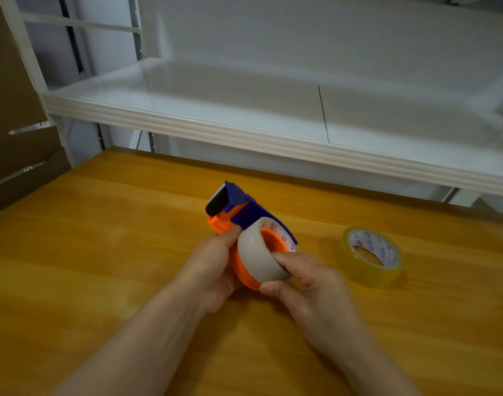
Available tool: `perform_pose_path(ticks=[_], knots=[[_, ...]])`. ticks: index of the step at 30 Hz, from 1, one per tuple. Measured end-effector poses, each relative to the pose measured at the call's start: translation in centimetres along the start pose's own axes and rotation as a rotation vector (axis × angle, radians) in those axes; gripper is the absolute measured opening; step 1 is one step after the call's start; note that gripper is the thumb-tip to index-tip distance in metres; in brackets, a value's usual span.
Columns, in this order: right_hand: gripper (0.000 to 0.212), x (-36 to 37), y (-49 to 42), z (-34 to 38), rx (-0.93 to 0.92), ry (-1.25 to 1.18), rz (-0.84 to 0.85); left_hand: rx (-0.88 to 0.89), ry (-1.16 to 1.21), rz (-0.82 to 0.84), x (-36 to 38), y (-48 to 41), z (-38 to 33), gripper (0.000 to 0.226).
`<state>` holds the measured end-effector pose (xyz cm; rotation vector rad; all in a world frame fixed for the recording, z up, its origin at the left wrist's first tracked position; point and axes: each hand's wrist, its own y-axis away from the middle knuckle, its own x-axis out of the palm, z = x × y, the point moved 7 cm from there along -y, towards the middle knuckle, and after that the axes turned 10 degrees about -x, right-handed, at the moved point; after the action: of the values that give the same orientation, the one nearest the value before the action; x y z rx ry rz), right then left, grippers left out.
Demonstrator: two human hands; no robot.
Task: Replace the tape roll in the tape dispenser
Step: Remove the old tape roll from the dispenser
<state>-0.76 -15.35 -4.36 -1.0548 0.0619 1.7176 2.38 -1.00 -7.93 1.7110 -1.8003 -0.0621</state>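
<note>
Two tape rolls | white roll [259, 258] on orange-purple dispenser [236, 212] | yellowish roll [372, 257] on table [101, 238]

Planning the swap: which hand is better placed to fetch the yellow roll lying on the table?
Probably right: the yellow roll lies beside the right hand, which pinches the white roll; the left hand grips the dispenser.

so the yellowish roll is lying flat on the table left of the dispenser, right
No, the head view shows the yellowish roll lying flat on the table to the right of the dispenser, not the left.
</note>
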Motion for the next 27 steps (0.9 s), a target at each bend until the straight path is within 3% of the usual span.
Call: perform_pose_path(ticks=[8,13,16,18,20,22,27], knots=[[0.035,-0.2,0.0,0.7,-0.057,0.024,0.016,-0.011,-0.089,0.003,-0.4,0.1,-0.7,0.03],[0.038,-0.8,0.0,0.6,-0.077,-0.035,-0.079,-0.006,-0.086,-0.001,-0.5,0.3,-1.1,0.027],[0.034,-1.9,0.0,0.5,-0.022,-0.237,-0.176,-0.004,-0.09,0.006,-0.8,0.7,-1.7,0.022],[0.023,-3.1,-0.2,0.6,0.065,-0.511,-0.318,0.001,-0.056,-0.005,-1.6,0.9,-2.3,0.017],[0.022,-4.3,-0.4,0.2,0.141,-0.588,-0.446,0.007,-0.02,-0.031,-2.7,0.9,-2.9,0.014],[0.019,-4.5,-1.1,-0.8,0.218,-0.41,-0.418,0.01,0.008,-0.052,-3.5,0.8,-3.2,0.016],[0.016,-2.8,-4.1,-2.7,0.29,0.161,-0.147,-0.013,0.062,-0.084,-3.7,0.4,-3.0,0.018]])
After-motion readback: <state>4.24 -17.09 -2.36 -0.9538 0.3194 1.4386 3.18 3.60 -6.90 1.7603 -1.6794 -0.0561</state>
